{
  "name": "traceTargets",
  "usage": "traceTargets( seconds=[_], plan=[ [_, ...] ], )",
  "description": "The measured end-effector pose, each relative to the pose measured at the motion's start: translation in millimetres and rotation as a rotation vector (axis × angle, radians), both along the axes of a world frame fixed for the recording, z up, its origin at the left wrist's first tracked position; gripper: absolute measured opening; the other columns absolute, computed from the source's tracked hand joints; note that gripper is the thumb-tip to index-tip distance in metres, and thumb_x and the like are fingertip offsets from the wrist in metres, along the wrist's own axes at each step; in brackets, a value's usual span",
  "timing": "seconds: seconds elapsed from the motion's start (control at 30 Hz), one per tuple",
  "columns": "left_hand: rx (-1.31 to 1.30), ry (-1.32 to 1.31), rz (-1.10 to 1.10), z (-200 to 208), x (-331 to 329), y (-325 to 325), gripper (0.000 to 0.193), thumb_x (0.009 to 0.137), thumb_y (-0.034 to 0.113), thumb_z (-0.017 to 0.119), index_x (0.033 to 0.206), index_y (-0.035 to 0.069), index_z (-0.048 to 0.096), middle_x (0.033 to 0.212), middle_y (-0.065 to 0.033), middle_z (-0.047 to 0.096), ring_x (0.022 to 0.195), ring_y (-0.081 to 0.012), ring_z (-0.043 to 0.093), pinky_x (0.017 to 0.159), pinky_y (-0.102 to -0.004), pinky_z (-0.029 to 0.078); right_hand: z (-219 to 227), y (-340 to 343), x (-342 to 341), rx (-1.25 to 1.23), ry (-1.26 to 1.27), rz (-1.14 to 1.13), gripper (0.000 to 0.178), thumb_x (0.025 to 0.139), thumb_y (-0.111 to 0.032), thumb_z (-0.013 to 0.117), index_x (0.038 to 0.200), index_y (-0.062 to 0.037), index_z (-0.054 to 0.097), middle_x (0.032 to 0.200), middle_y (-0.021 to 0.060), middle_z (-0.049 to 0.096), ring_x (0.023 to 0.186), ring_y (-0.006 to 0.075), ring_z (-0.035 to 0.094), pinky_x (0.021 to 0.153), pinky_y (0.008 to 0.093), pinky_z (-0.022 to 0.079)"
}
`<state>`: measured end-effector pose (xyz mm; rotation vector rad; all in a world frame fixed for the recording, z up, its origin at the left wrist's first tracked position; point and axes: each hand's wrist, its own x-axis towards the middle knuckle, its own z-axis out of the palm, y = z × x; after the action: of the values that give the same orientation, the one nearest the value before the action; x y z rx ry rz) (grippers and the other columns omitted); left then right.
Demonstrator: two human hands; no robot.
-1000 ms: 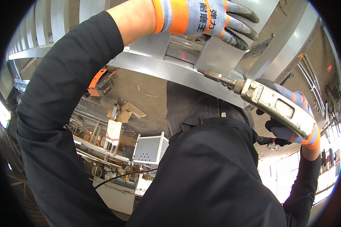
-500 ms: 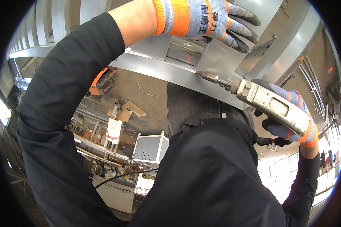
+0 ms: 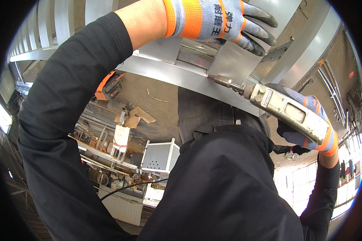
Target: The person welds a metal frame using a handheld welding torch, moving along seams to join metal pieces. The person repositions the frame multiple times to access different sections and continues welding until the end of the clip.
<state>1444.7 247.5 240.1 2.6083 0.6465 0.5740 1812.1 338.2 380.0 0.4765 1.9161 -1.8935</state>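
Observation:
My right hand [image 3: 326,127], in a grey glove with orange bands, is wrapped round a scuffed white welding gun [image 3: 291,112]. The gun slants up to the left, and its dark nozzle tip meets the edge of a long silver metal bar [image 3: 165,71] where a wide flat slat [image 3: 234,60] joins it. A small red glow shows on the metal near the tip. In a matching glove, my left hand [image 3: 233,24] lies over the slats beyond the bar, fingers stretched out and spread. Its thumb is mostly hidden beneath it.
More silver slats [image 3: 62,24] run off to the far left, and a wide one [image 3: 305,48] stands at the right. An orange and black case [image 3: 108,86] sits on the floor. Behind it are torn cardboard [image 3: 140,115], a cluttered rack and a grey metal box [image 3: 159,156].
A dark fingertip that showed below the gun's front has drawn in out of sight. The nozzle, the metal and my left hand have stayed practically still.

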Motion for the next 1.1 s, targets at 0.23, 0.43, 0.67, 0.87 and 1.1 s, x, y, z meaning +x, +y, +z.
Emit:
traceTargets(
  seconds=[0.23, 0.43, 0.67, 0.87, 1.1],
  plan=[
    [0.0, 0.02, 0.024, 0.5, -7.4, -2.2, 0.051, 0.11, 0.043, 0.061, 0.159, 0.033, 0.071, 0.18, 0.0009, 0.057, 0.175, -0.0301, 0.043, 0.142, -0.083, 0.021, -3.4, -0.4, -2.3, 0.009, 0.013, 0.003, 0.089, 0.078, -0.009, 0.084, 0.164, 0.0054, 0.067, 0.098, 0.006, 0.082, 0.077, 0.0173, 0.079, 0.078, 0.0326, 0.062],
    [0.004, 0.033, 0.035, -0.7, -13.0, -3.1, 0.05, 0.111, 0.042, 0.061, 0.159, 0.031, 0.07, 0.18, 0.0001, 0.057, 0.174, -0.0297, 0.044, 0.142, -0.0799, 0.023, -6.9, -0.9, -2.5, 0.012, 0.012, 0.005, 0.088, 0.079, -0.008, 0.083, 0.164, 0.0055, 0.067, 0.096, 0.0051, 0.081, 0.075, 0.0167, 0.078, 0.078, 0.0322, 0.061],
    [0.021, 0.037, 0.043, -6.4, -8.3, 3.6, 0.05, 0.112, 0.041, 0.06, 0.16, 0.029, 0.069, 0.179, -0.0008, 0.058, 0.172, -0.0291, 0.046, 0.141, -0.0763, 0.025, -10.5, -5.0, -2.5, 0.021, 0.021, -0.022, 0.087, 0.079, -0.006, 0.082, 0.164, 0.0049, 0.067, 0.094, 0.0038, 0.08, 0.074, 0.0159, 0.077, 0.077, 0.0317, 0.061],
    [0.027, 0.05, 0.062, -6.8, -7.5, 3.6, 0.05, 0.113, 0.039, 0.059, 0.161, 0.027, 0.069, 0.178, -0.0016, 0.059, 0.171, -0.0287, 0.048, 0.141, -0.0732, 0.027, -1.2, -0.4, -9.9, -0.091, -0.202, -0.016, 0.088, 0.078, -0.006, 0.083, 0.164, 0.0026, 0.068, 0.092, 0.0023, 0.08, 0.072, 0.0132, 0.073, 0.077, 0.0305, 0.06],
    [0.038, 0.088, 0.088, -1.2, -14.9, -1.3, 0.05, 0.115, 0.038, 0.058, 0.162, 0.025, 0.068, 0.177, -0.0026, 0.06, 0.169, -0.0281, 0.049, 0.141, -0.0696, 0.029, -1.6, -2.9, -9.8, -0.088, -0.17, -0.037, 0.087, 0.079, -0.004, 0.08, 0.165, 0.0002, 0.069, 0.095, 0.0027, 0.081, 0.072, 0.0121, 0.073, 0.077, 0.0296, 0.06]
  ],
)
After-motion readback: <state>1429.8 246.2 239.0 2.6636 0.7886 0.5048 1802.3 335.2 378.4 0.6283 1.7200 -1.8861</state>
